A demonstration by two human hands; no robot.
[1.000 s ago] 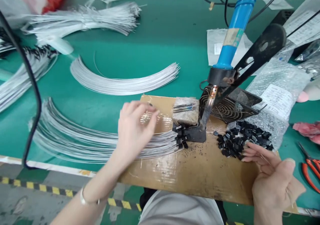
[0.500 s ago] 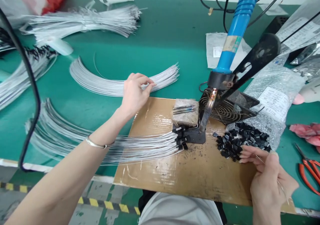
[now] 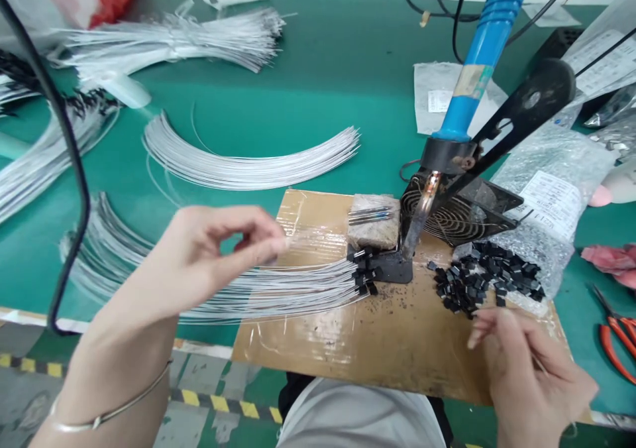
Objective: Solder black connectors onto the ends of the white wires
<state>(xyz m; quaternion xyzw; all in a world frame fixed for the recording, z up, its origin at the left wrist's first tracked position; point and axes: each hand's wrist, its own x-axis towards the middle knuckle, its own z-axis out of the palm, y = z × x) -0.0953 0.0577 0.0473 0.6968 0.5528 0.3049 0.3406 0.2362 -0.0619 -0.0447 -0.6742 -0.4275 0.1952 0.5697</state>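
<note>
My left hand (image 3: 238,246) is above the lower wires, its thumb and fingers pinched on a white wire (image 3: 158,181) that trails blurred behind it. A bundle of loose white wires (image 3: 248,169) lies beyond that hand. Beneath it, more white wires (image 3: 298,295) lie side by side, black connectors (image 3: 365,272) on their right ends. My right hand (image 3: 531,368) is closed around a thin solder wire (image 3: 540,364), mostly hidden by the palm. Its fingertips are just in front of a pile of small black connector housings (image 3: 477,279).
A blue-handled soldering iron (image 3: 462,103) points down in a black stand (image 3: 527,103), beside a sponge block (image 3: 372,226) with metal tips on it. A round fan grille (image 3: 442,213) stands behind. Cardboard (image 3: 397,348) covers the near table; orange-handled cutters (image 3: 616,342) lie far right.
My left hand has left the white bundle and come nearer and to the left, drawing a wire along. The fingers of my right hand have curled in, slightly away from the pile.
</note>
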